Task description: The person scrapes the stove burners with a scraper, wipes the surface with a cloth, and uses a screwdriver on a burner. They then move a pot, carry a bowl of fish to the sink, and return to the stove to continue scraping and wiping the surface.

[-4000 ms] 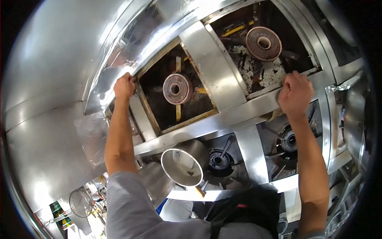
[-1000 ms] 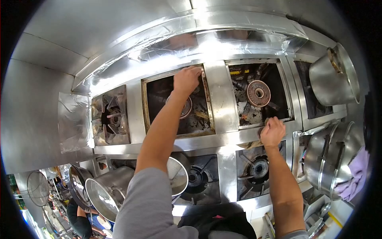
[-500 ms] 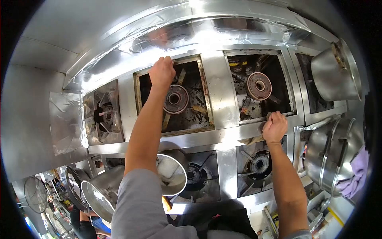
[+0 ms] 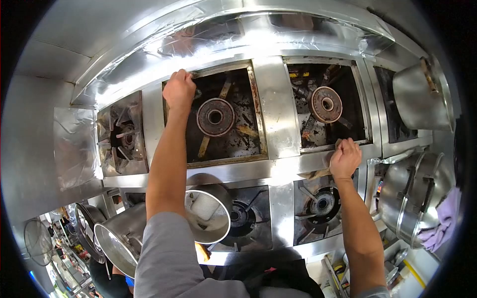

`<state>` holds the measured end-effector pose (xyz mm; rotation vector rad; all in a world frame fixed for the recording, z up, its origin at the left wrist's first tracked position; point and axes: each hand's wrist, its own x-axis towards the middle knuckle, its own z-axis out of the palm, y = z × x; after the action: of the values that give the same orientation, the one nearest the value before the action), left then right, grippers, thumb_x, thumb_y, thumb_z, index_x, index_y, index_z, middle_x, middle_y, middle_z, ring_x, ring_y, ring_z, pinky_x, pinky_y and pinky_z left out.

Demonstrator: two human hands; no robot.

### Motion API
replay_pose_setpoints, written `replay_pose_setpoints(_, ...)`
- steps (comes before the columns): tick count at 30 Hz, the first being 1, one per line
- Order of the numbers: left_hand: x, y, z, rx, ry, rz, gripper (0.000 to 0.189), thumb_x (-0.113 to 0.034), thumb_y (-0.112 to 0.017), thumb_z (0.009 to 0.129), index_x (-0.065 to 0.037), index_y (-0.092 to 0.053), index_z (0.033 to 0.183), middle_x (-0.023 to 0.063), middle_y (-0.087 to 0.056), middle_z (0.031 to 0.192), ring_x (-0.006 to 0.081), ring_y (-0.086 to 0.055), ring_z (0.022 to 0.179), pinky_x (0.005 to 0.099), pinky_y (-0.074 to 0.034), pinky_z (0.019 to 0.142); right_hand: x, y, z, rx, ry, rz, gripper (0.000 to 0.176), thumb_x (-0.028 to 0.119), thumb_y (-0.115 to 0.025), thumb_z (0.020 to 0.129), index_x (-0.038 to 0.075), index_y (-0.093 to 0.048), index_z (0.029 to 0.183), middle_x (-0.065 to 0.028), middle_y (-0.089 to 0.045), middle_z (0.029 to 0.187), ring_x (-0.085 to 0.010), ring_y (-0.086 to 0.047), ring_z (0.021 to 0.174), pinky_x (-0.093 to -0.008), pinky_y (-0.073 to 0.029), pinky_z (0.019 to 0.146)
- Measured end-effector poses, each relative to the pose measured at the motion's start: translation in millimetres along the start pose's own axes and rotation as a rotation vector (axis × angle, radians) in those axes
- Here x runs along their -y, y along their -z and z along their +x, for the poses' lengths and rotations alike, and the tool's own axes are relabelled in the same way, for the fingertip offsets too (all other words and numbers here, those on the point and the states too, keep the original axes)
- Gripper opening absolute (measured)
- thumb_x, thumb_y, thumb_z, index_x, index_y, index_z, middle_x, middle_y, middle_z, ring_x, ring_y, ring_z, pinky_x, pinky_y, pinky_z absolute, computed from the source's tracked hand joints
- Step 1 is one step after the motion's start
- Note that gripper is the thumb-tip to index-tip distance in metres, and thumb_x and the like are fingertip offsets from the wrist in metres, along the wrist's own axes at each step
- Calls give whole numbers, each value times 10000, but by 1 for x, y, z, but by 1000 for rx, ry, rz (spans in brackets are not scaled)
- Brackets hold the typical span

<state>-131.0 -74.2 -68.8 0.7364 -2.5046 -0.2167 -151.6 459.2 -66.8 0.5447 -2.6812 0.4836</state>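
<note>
My left hand (image 4: pixel 179 91) is closed at the back left corner of the left open burner well (image 4: pixel 238 107); what it holds, if anything, is hidden. A round rusty burner (image 4: pixel 215 117) sits in that well. My right hand (image 4: pixel 345 158) is closed over the front rim of the right open well (image 4: pixel 358 104), with a bit of brownish cloth (image 4: pixel 316 174) showing beside and below it. Another round burner (image 4: pixel 326 104) sits in the right well. Bare steel (image 4: pixel 278 104) separates the two wells.
A pot with a white pad and cloudy liquid (image 4: pixel 222 218) stands on the front stove beside my left arm. Another large pot (image 4: pixel 112 243) is at lower left. Steel pots (image 4: pixel 422 99) and a purple cloth (image 4: pixel 442 223) are at right. Part of a person shows at lower left.
My left hand has moved left along the back edge to the well's corner. My right hand stays at the front rim. The view has shifted slightly.
</note>
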Motion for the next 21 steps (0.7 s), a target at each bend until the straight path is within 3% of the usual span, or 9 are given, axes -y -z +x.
replay_pose_setpoints(3,-46,-14,-8,-28,27,-25,137,-271,-704,929,-136,-717,910,129,-738,950,404,-709,870,502,-563,756,8,3,-2,-14,25,-15,84,157,-567,740,80,-538,721,-115,-545,796,-384,-541,791,-487,-402,720)
replay_pose_setpoints(5,-76,-12,-2,111,-31,16,163,-315,-708,924,-157,-734,957,114,-740,1022,398,-711,915,505,-565,785,7,4,2,-11,12,-12,82,154,-566,743,80,-538,722,-117,-543,796,-384,-541,789,-487,-396,719)
replay_pose_setpoints(9,-16,5,-3,39,99,-111,172,-292,-743,909,-121,-723,892,135,-729,918,370,-714,862,494,-563,765,4,2,3,-1,10,-27,81,155,-563,745,80,-540,725,-118,-543,798,-382,-542,788,-483,-394,716)
replay_pose_setpoints(11,-37,-5,-6,48,113,-98,184,-291,-733,916,-111,-714,882,138,-729,897,379,-713,849,494,-562,750,5,4,0,1,19,-8,82,156,-566,751,81,-542,728,-115,-544,798,-380,-541,784,-481,-394,714)
replay_pose_setpoints(14,-105,-23,-5,39,-40,-9,240,-376,-709,948,-146,-773,934,139,-760,900,377,-739,875,490,-570,784,6,4,2,-4,28,-18,86,157,-570,759,81,-543,729,-111,-545,797,-377,-540,780,-477,-392,713)
replay_pose_setpoints(15,-100,-20,-8,40,-41,-15,240,-376,-709,948,-146,-773,934,139,-760,900,377,-739,875,490,-570,784,5,6,1,-5,27,-24,86,157,-570,759,81,-543,729,-111,-545,797,-377,-540,780,-477,-392,713)
replay_pose_setpoints(18,-50,2,-6,145,213,-119,250,-394,-713,945,-148,-761,939,125,-761,971,354,-740,888,489,-565,800,3,3,4,2,32,-20,79,154,-571,765,85,-550,732,-108,-550,801,-376,-543,781,-477,-392,714)
replay_pose_setpoints(21,-79,-11,-4,137,184,-16,219,-342,-718,937,-126,-749,927,122,-756,971,373,-728,908,494,-567,785,8,6,-5,18,18,-5,78,160,-570,769,89,-562,738,-109,-559,808,-373,-552,788,-477,-396,714)
